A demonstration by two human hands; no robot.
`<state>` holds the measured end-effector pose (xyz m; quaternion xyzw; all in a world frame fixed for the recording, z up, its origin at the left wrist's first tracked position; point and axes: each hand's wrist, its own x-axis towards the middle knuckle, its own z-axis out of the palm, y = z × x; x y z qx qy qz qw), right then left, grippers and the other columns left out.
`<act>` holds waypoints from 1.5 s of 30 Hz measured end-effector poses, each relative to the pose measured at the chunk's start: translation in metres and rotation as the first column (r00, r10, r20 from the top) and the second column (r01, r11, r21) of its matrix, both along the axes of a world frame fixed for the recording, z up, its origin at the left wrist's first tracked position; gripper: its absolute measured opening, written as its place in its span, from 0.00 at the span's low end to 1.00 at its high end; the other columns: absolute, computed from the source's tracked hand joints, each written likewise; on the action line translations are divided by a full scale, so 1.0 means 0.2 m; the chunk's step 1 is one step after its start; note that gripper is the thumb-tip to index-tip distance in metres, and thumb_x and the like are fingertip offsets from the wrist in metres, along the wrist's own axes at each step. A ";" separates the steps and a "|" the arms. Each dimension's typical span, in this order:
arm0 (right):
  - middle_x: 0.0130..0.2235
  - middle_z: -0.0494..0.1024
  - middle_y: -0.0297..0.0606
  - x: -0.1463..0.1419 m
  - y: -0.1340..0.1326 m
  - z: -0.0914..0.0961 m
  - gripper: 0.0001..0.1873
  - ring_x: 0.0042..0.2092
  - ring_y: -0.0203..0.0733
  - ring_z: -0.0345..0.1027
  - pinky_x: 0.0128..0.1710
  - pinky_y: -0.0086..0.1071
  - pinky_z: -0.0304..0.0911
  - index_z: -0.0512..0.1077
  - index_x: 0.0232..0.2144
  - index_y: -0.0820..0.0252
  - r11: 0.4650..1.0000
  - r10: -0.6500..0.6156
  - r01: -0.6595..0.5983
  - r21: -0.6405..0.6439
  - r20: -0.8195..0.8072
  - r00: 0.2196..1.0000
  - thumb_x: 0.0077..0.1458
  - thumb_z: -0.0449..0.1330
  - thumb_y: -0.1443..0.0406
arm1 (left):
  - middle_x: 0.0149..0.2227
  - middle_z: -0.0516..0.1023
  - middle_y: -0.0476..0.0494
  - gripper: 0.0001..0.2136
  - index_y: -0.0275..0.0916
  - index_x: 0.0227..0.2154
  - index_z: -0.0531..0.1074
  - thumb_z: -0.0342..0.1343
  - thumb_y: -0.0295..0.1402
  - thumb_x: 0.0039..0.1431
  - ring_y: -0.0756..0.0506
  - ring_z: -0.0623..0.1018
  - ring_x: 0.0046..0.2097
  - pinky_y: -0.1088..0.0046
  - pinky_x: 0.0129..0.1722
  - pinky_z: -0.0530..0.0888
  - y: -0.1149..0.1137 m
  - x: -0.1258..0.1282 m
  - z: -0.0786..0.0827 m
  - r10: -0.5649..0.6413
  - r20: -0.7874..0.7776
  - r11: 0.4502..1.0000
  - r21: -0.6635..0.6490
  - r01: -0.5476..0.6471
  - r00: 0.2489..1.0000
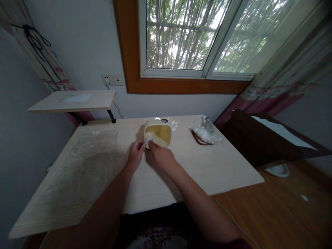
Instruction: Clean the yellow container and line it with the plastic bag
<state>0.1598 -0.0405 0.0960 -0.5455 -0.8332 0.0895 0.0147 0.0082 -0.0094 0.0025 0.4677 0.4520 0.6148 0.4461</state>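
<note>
A cream, rounded rectangular container (168,133) with a yellowish inside stands at the middle of the table's far side. My left hand (135,154) is at its near left corner, thumb and fingers pinched together. Close beside it, my right hand (164,158) is closed too, its fingertips at the container's near rim. Between the fingertips shows a small whitish, shiny bit (149,140), too small to name. The fingers hide the container's near left corner.
A large clear plastic sheet (88,166) lies flat on the table's (207,173) left side. At the right is a clear bag with white contents (207,131) and a brown strap (198,139). A raised shelf (75,100) stands at the back left, below wall sockets (112,80).
</note>
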 end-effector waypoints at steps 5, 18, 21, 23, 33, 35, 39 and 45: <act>0.69 0.60 0.48 0.00 -0.01 -0.01 0.31 0.53 0.51 0.75 0.49 0.42 0.73 0.54 0.69 0.56 1.000 0.010 -0.010 0.008 -0.021 1.000 0.64 0.47 0.66 | 0.30 0.73 0.50 0.16 0.39 0.30 0.69 0.63 0.46 0.56 0.48 0.76 0.34 0.71 0.37 0.77 0.00 0.00 0.01 -0.003 -0.031 1.000 -0.001 0.003 1.000; 0.70 0.58 0.48 0.00 -0.02 -0.04 0.29 0.50 0.52 0.77 0.46 0.44 0.74 0.57 0.68 0.58 0.997 -0.039 0.040 0.064 -0.014 0.999 0.65 0.47 0.63 | 0.30 0.73 0.49 0.15 0.38 0.31 0.69 0.64 0.45 0.55 0.48 0.77 0.34 0.70 0.37 0.78 0.02 0.01 0.00 0.004 -0.018 1.000 -0.008 -0.004 1.000; 0.70 0.58 0.48 0.03 -0.01 -0.05 0.29 0.49 0.52 0.78 0.45 0.44 0.74 0.57 0.68 0.57 0.996 -0.064 0.063 0.055 0.009 0.998 0.66 0.45 0.63 | 0.31 0.74 0.49 0.16 0.38 0.31 0.69 0.64 0.45 0.54 0.48 0.78 0.34 0.69 0.38 0.78 0.02 0.01 0.01 0.005 0.008 1.000 -0.016 -0.005 1.000; 0.70 0.59 0.50 0.06 0.01 -0.05 0.29 0.48 0.52 0.78 0.45 0.45 0.74 0.57 0.68 0.57 0.990 -0.131 0.128 0.050 0.057 0.990 0.66 0.45 0.65 | 0.31 0.74 0.49 0.16 0.38 0.31 0.69 0.64 0.46 0.54 0.47 0.78 0.34 0.69 0.38 0.79 0.01 0.01 0.01 0.004 0.027 1.000 -0.022 -0.003 1.000; 0.70 0.58 0.47 -0.01 0.00 -0.06 0.29 0.52 0.51 0.76 0.48 0.44 0.73 0.55 0.69 0.56 0.998 -0.041 0.042 0.045 -0.028 0.999 0.67 0.45 0.62 | 0.31 0.73 0.49 0.14 0.39 0.32 0.69 0.63 0.44 0.56 0.48 0.77 0.35 0.70 0.38 0.78 0.03 -0.01 -0.02 0.026 -0.028 1.000 -0.004 -0.026 0.999; 0.70 0.59 0.47 0.00 0.01 -0.06 0.29 0.52 0.50 0.76 0.48 0.43 0.73 0.55 0.69 0.55 0.998 -0.048 0.048 0.039 -0.012 0.999 0.67 0.45 0.64 | 0.32 0.74 0.49 0.15 0.39 0.33 0.69 0.63 0.45 0.56 0.48 0.77 0.35 0.70 0.38 0.78 0.03 -0.02 -0.02 0.028 -0.018 1.000 -0.013 -0.028 0.999; 0.69 0.60 0.48 0.06 0.05 -0.07 0.29 0.49 0.50 0.78 0.45 0.43 0.74 0.56 0.68 0.51 0.992 -0.119 0.116 0.051 0.069 0.990 0.66 0.45 0.68 | 0.33 0.75 0.49 0.16 0.39 0.32 0.69 0.63 0.46 0.55 0.48 0.78 0.35 0.69 0.38 0.79 0.02 -0.01 0.00 0.027 0.028 1.000 -0.017 -0.026 0.999; 0.69 0.60 0.45 0.09 0.09 -0.10 0.30 0.47 0.51 0.79 0.44 0.44 0.75 0.57 0.68 0.47 0.988 -0.142 0.137 0.070 0.077 0.987 0.66 0.45 0.69 | 0.32 0.74 0.49 0.15 0.39 0.33 0.69 0.63 0.46 0.56 0.48 0.78 0.34 0.70 0.37 0.78 0.03 -0.01 -0.01 0.053 0.042 0.999 -0.001 -0.053 0.998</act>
